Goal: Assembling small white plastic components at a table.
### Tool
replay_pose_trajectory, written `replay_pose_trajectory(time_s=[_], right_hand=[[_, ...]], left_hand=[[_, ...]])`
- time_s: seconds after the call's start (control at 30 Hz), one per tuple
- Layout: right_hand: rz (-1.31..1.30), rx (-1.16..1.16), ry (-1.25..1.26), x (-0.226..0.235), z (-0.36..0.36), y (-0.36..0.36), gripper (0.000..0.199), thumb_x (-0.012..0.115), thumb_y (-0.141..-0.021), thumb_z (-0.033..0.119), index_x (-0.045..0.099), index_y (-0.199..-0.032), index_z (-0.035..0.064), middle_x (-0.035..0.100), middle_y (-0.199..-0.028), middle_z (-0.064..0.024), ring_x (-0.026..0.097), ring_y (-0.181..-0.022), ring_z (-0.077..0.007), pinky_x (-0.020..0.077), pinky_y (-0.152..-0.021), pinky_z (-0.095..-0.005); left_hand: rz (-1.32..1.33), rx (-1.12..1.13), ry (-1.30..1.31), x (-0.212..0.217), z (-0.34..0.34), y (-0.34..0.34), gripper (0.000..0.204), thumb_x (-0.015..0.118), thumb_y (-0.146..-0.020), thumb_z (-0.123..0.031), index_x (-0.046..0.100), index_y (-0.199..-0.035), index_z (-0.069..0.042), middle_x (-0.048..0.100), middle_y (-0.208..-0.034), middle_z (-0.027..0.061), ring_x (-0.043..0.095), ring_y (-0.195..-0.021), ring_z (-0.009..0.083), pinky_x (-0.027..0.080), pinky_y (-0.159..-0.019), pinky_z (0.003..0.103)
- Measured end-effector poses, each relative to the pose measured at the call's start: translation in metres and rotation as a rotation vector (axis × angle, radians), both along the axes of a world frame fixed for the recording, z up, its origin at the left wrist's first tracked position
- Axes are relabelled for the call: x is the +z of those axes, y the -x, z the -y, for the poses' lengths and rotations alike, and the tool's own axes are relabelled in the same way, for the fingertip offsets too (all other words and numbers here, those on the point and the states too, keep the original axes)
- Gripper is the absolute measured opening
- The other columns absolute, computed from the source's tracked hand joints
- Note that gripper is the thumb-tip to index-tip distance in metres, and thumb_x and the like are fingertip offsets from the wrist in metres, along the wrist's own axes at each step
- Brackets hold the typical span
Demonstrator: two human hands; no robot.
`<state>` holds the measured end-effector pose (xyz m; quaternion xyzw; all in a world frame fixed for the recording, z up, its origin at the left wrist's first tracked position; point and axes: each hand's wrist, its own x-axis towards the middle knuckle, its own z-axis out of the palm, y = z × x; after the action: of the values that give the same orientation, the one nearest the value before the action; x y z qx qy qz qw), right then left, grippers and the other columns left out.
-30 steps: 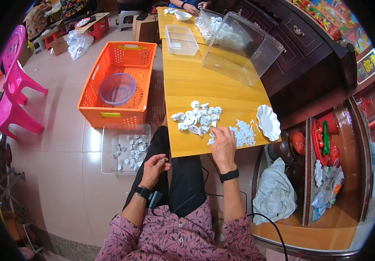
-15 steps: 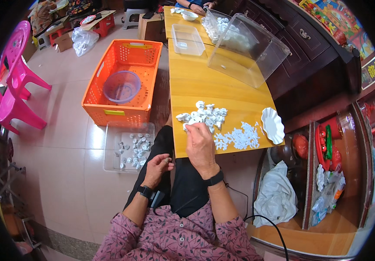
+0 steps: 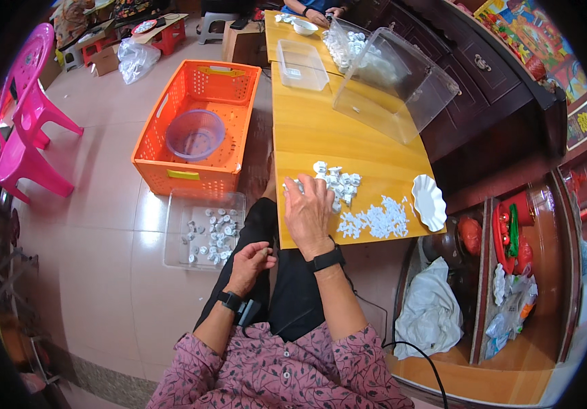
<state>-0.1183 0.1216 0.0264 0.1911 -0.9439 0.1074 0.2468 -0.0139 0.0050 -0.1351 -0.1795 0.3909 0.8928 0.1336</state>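
White plastic parts (image 3: pixel 343 184) sit in a pile on the near end of the wooden table (image 3: pixel 362 150), w/ small pale slivers (image 3: pixel 379 218) just to their right, prob. so you can reach both w/o stretching. Your R hand (image 3: pixel 308 213) is over the pile's L edge, fingers bent down; can't tell if they pinch a pc. Your L hand (image 3: pixel 252 266) is curled above your thigh, thumb near forefinger; can't tell if it grips anything. Clear floor bin (image 3: pixel 176 256) w/ more pcs is by your leg, presumably for easy reach. Clear tray (image 3: pixel 310 71) label: unreadable. Wall sign (image 3: pixel 585 123) has gold characters; no brand legible.
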Motion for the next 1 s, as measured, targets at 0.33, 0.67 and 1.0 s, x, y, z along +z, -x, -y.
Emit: replay_pose_trajectory(time_s=[0.33, 0.67, 1.0], right_hand=[[-0.104, -0.004, -0.065, -0.010, -0.004, 0.008, 0.010, 0.072, -0.083, 0.011, 0.073, -0.093, 0.0094, 0.063, -0.100, -0.0068, 0.056, -0.098, -0.0263, 0.0394, -0.092, -0.0443], [-0.036, 0.185, 0.365, 0.015, -0.011, -0.073, 0.015, 0.075, -0.079, 0.008, 0.070, -0.094, 0.0111, 0.063, -0.098, -0.0055, 0.060, -0.093, -0.0277, 0.0418, -0.096, -0.0486], [0.127, 0.128, 0.465, -0.001, -0.038, -0.132, 0.015, 0.073, -0.082, 0.003, 0.070, -0.096, 0.0073, 0.069, -0.103, -0.0057, 0.064, -0.096, -0.0263, 0.0462, -0.093, -0.0425]], left_hand=[[-0.005, 0.008, -0.026, 0.002, 0.002, 0.000, 0.024, 0.060, -0.099, -0.010, 0.060, -0.121, 0.001, 0.068, -0.104, 0.0113, 0.070, -0.086, 0.0191, 0.060, -0.079, 0.030], [-0.167, 0.105, -0.071, 0.055, 0.025, -0.010, 0.026, 0.060, -0.101, -0.022, 0.064, -0.114, -0.001, 0.069, -0.094, 0.0073, 0.067, -0.076, 0.0137, 0.055, -0.063, 0.025], [-0.255, -0.147, -0.129, 0.096, -0.010, -0.020, 0.037, 0.060, -0.100, -0.012, 0.056, -0.135, 0.001, 0.067, -0.112, 0.0089, 0.067, -0.092, 0.0133, 0.059, -0.079, 0.029]])
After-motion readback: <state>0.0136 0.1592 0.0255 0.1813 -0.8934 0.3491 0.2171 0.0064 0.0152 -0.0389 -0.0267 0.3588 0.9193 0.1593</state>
